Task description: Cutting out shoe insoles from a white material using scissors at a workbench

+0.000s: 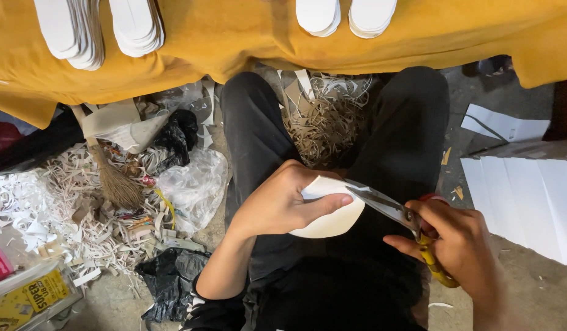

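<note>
The left hand (277, 205) grips a white rounded piece of stiff sheet (332, 214) over the lap, thumb pressed across its upper face, fingers closed beneath. The right hand (464, 245) is closed through the yellow loops of metal-bladed scissors (394, 211). The blades run up and leftward from that hand, tips meeting the piece's upper right edge just beside the left thumb. Paper trimmings (323, 125) lie on the floor between the knees; stacks of white oval cut-outs (136, 24) rest on the mustard-yellow cloth (234, 37) ahead.

Left hand (277, 205) is reaching in from lower left, forearm bare, fingers (329, 202) curling closed, thumb lying flat across the top. Right hand (461, 245) is coming in from lower right, fingers bent into a closed grip, wrist angling inward over the lap.
</note>
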